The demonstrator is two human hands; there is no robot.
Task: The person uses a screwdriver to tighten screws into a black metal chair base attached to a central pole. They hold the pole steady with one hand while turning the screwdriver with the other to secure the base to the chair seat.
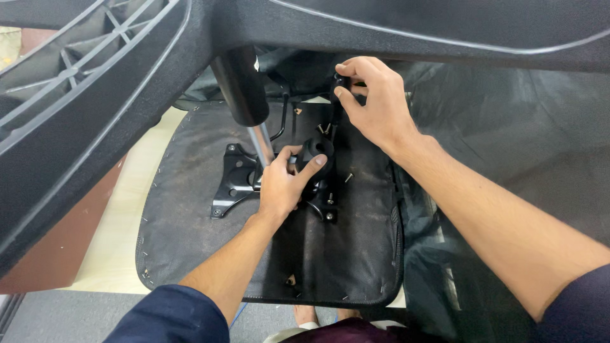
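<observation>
While the left hand [284, 184] is wrapped around a round black knob [318, 151] on the chair mechanism, the right hand [372, 101] is up higher, pinching the black tip of a lever [338, 82] between thumb and fingers. So both hands are closed on something, one part each. That mechanism is a black metal plate [232, 181] bolted near the middle of the upturned seat bottom [190, 216], which is covered in black fabric stapled round its edges. One shiny gas cylinder [260, 143] sticks up out of the plate into a fat black sleeve [240, 86]. I count about three loose screws lying on the fabric toward the far edge and right of the plate, one at [349, 178]. One big black plastic chair base [95, 114] fills the upper left. Seat sits on a pale tabletop [121, 216].
</observation>
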